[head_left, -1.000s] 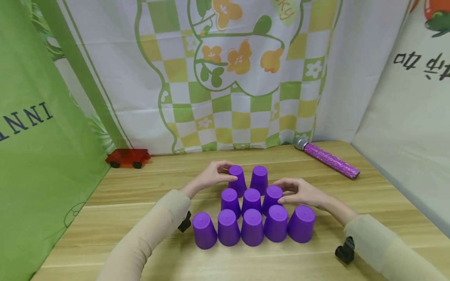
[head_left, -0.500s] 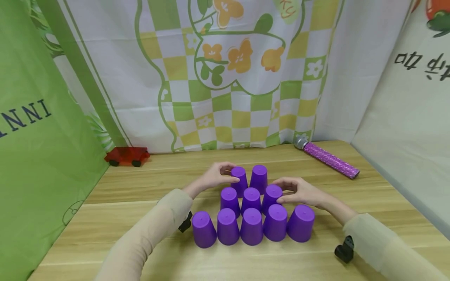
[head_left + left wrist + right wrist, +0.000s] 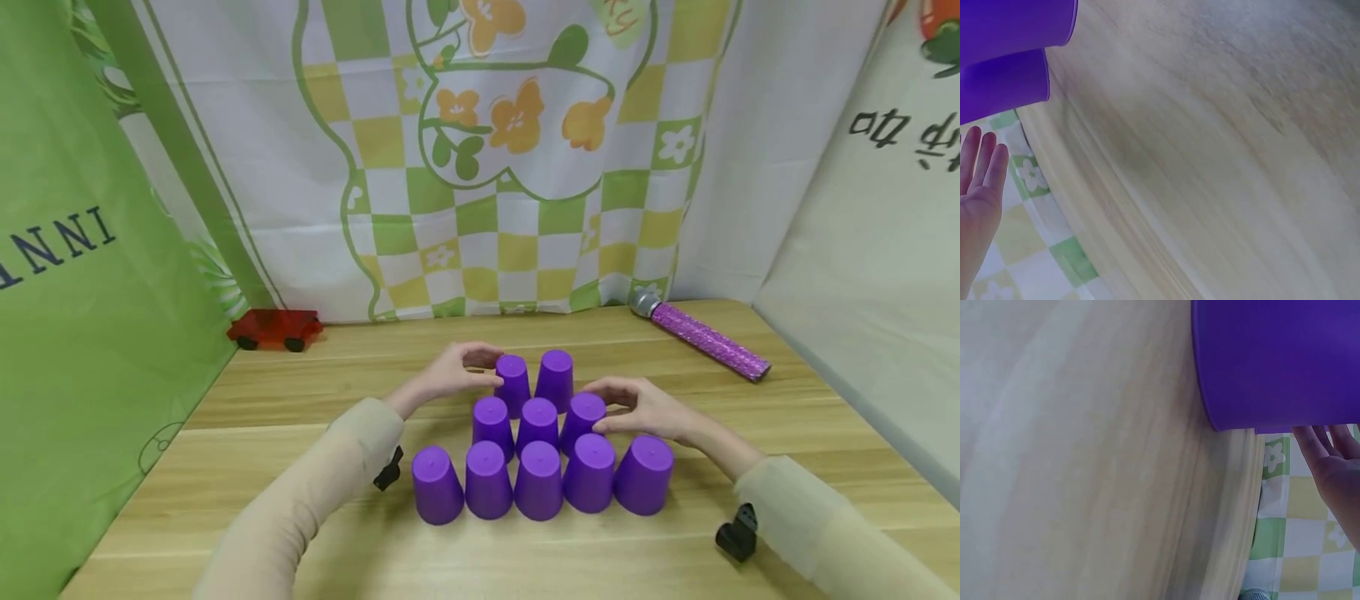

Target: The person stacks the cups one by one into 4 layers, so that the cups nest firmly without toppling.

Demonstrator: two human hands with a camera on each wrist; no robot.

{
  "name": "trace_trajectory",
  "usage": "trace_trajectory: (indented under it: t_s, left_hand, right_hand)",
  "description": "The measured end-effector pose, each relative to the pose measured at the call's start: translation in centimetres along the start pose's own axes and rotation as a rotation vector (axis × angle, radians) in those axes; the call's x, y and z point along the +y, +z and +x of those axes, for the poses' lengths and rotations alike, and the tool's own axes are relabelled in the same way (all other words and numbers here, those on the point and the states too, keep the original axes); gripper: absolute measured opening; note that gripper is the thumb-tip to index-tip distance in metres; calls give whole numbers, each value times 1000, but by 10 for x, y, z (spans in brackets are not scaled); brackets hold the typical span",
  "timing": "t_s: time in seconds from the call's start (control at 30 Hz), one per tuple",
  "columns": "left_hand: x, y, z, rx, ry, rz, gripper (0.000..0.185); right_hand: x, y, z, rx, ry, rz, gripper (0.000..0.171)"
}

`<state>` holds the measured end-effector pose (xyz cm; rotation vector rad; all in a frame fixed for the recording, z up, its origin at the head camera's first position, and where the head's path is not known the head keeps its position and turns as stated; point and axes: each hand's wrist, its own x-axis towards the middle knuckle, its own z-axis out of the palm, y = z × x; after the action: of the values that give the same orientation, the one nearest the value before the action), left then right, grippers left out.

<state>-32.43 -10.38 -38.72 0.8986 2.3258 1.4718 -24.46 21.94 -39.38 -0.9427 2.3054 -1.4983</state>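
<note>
Several purple cups stand upside down in three rows on the wooden table: a long front row [image 3: 538, 487], a middle row of three and a back pair. My left hand [image 3: 453, 371] is at the left side of the back-left cup [image 3: 514, 388], thumb tip right at its edge. The left wrist view shows its fingers [image 3: 985, 164] straight and apart from the cups. My right hand [image 3: 647, 410] holds the middle row's right cup [image 3: 582, 421], thumb at the near side and fingers reaching behind it. In the right wrist view, that hand's fingertips are hidden by purple plastic.
A red toy car [image 3: 275, 330] sits at the table's back left. At the back right lies a glittery purple tube [image 3: 708, 340] with a silver round end. Patterned cloth [image 3: 517, 242] hangs behind the table [image 3: 300, 400], and more cloth closes off both sides.
My left hand has slid the back-left cup a little right, toward its neighbour, then drawn back left from it. My right hand stays at its cup.
</note>
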Motion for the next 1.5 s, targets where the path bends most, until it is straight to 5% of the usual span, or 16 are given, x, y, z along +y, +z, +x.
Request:
trace_trajectory:
  t_s: [0.33, 0.67, 0.9, 1.17, 1.5]
  left_hand:
    - [-1, -27, -26, 110, 12, 14, 42]
    - [-1, -45, -84, 234, -70, -124, 46]
    - [-2, -42, -130, 263, -79, -161, 45]
    - [6, -29, -162, 276, -94, -167, 44]
    - [14, -15, -185, 287, -45, -151, 39]
  right_hand:
    - [-2, -6, -10, 81, 34, -16, 44]
    - [-9, -30, -27, 191, 87, -131, 42]
    - [-5, -51, -29, 254, 163, -174, 43]
    - [2, -62, -15, 261, 269, -191, 54]
    - [15, -55, 10, 246, 173, -123, 49]
